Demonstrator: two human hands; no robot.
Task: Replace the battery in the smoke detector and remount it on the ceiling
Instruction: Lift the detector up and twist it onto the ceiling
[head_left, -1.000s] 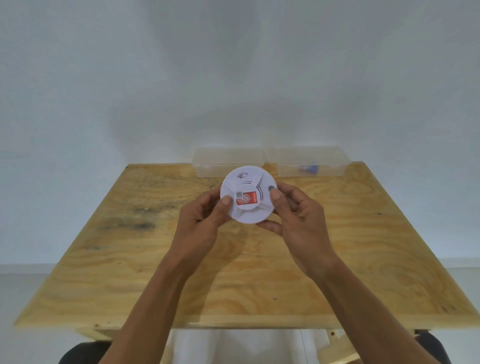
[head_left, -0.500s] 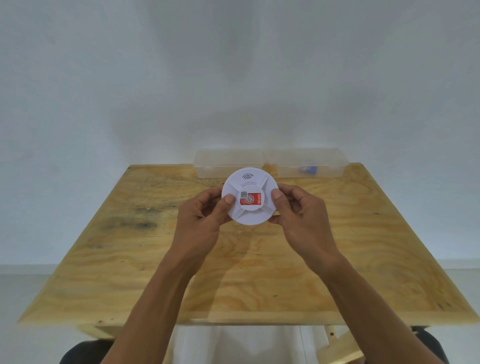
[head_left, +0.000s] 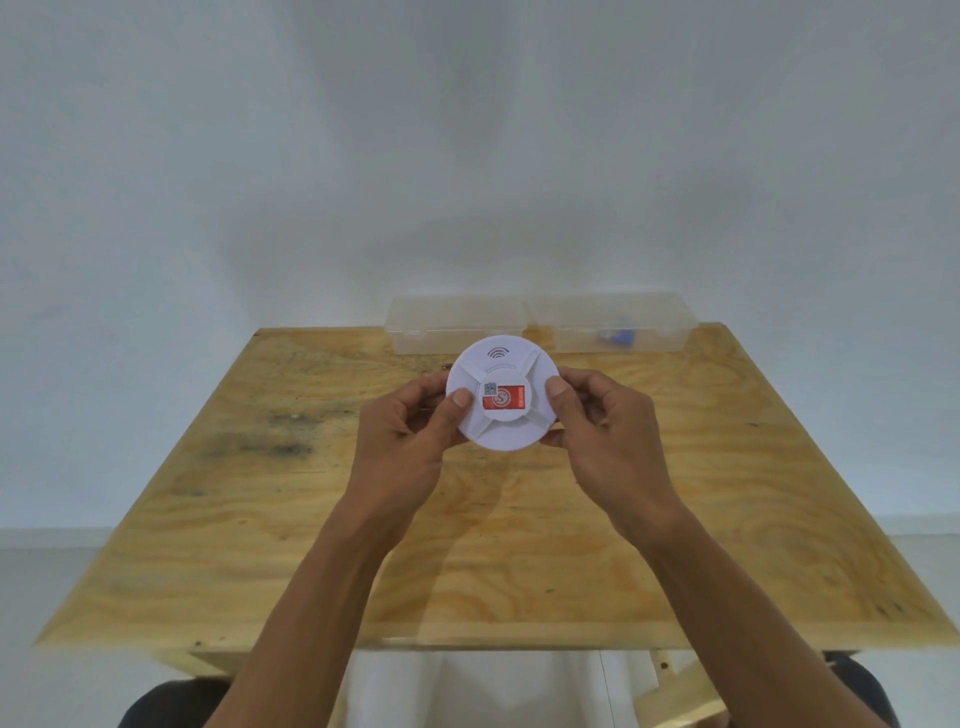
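A round white smoke detector (head_left: 503, 391) is held up above the wooden table (head_left: 488, 519), its front face toward me. It carries a red sticker and a small code label at its centre, with a wave symbol near the top edge. My left hand (head_left: 410, 441) grips its left rim, thumb on the face. My right hand (head_left: 602, 436) grips the right rim, thumb pressed on the face too. The detector's back side is hidden. No battery is visible in either hand.
Two clear plastic boxes stand at the table's far edge: the left box (head_left: 457, 323) and the right box (head_left: 618, 325), which has a small blue item (head_left: 615, 338) inside. A white wall rises behind the table. Dark stains mark the table's left half.
The detector has turned clockwise in my hands, so the wave symbol has come to the top and the sticker sits level. Both hands have stayed on its rim.
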